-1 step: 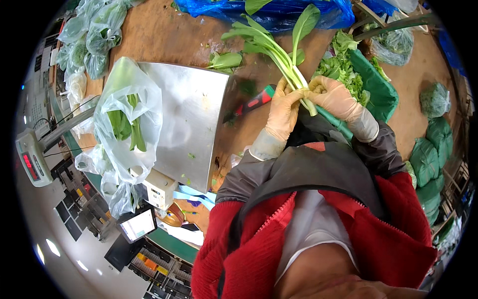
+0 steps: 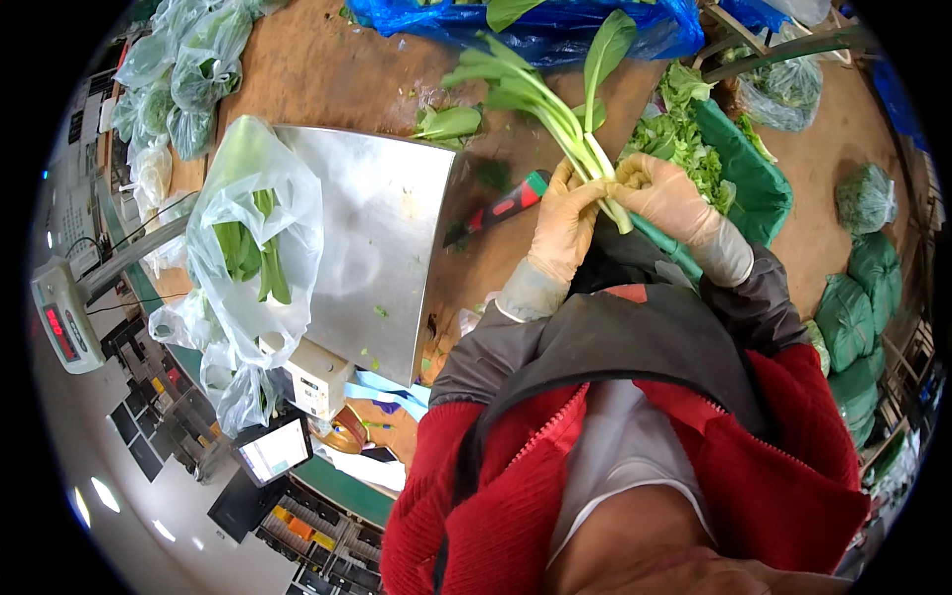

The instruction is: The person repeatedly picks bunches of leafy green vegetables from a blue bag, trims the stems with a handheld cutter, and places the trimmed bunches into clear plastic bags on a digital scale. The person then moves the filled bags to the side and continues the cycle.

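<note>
Two-handed pinch, gloved left hand (image 2: pixel 563 223) and right hand (image 2: pixel 676 200), on pale stalks (image 2: pixel 600 161) of choy-like greens (image 2: pixel 557 115), right of a red-and-black tool (image 2: pixel 506 205).
Virtually unchanged from a moment ago, so handling still near the cut ends (image 2: pixel 623 222); long axis slanting, leaves (image 2: pixel 608 50) up and mostly left toward blue plastic (image 2: pixel 659 35).

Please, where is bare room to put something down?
Mostly bare: the steel plate right of the clear bag, except leaf scraps; the brown tabletop beyond this plate, right of the bagged greens; and tabletop between the green basket and green bundles. Crowded: around the left hand, holding leafy stalks beside the red tool, and the right hand, near the basket.
</note>
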Demonstrator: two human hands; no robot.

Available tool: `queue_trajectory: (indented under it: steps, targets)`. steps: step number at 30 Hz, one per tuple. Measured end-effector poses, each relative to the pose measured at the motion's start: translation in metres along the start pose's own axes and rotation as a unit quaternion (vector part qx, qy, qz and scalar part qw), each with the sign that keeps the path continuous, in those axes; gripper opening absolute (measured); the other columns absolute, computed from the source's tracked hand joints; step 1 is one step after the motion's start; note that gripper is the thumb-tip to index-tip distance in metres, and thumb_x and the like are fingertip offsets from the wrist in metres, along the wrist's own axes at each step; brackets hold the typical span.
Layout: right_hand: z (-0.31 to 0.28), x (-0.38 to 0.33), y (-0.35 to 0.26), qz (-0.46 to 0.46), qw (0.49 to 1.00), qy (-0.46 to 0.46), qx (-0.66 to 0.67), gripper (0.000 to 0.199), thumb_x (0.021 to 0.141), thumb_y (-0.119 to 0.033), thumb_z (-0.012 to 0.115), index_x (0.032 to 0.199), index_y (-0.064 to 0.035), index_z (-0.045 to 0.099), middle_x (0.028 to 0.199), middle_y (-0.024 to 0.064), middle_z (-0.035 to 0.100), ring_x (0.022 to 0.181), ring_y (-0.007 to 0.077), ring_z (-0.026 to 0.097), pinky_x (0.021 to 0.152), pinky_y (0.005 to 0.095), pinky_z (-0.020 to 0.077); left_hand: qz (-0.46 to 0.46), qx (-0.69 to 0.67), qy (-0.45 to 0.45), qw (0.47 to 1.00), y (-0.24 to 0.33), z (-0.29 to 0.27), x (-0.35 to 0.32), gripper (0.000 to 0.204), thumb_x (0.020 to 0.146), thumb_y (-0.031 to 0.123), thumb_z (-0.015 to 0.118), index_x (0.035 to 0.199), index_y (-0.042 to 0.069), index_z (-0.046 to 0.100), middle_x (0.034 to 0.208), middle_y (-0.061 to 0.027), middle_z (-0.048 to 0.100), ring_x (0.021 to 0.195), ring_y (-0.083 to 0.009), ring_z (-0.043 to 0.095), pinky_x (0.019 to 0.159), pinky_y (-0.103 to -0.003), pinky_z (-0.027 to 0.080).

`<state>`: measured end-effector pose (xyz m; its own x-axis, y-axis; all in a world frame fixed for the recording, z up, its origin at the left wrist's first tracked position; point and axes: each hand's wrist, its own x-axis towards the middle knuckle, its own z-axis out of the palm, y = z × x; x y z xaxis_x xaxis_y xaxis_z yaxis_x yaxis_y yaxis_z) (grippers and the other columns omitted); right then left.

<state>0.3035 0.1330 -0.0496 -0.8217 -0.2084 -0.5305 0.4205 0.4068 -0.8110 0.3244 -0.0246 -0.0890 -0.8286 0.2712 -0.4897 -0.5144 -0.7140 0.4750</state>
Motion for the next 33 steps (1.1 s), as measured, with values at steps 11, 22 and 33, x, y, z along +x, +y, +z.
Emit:
queue_trajectory:
  steps: [11, 22, 33]
  targets:
    - [0.014, -0.047, 0.006, -0.137, 0.952, 0.117, 0.246, 0.009, 0.081, -0.004, 0.063, 0.088, -0.0039, 0.057, 0.074, -0.0036, 0.056, 0.064, 0.0027, 0.05, 0.058, 0.0172, 0.0412, -0.094, -0.15, -0.11, 0.978, 0.01, 0.036, -0.013, 0.054, 0.08, -0.009, 0.053, 0.132, -0.003, 0.037, 0.11, -0.0103, 0.055, 0.102, -0.0201, 0.056, 0.093, -0.032, 0.046]
    - [0.003, -0.05, -0.006, -0.124, 0.971, 0.131, 0.158, 0.014, 0.082, -0.01, 0.067, 0.092, -0.0056, 0.059, 0.073, -0.0041, 0.053, 0.065, 0.0033, 0.046, 0.058, 0.0192, 0.0395, -0.066, -0.086, -0.084, 0.991, 0.015, 0.045, -0.012, 0.052, 0.082, -0.007, 0.052, 0.132, -0.001, 0.037, 0.112, -0.0111, 0.052, 0.098, -0.0211, 0.057, 0.088, -0.034, 0.049]
    - [-0.112, -0.065, 0.087, -0.027, 0.906, 0.246, 0.344, 0.017, 0.089, -0.022, 0.057, 0.093, -0.0064, 0.056, 0.064, -0.002, 0.052, 0.053, 0.0055, 0.041, 0.051, 0.019, 0.0338, -0.041, -0.207, -0.136, 0.968, 0.034, 0.026, 0.002, 0.055, 0.083, -0.003, 0.054, 0.134, -0.001, 0.034, 0.114, -0.0117, 0.054, 0.102, -0.0229, 0.055, 0.093, -0.036, 0.047]
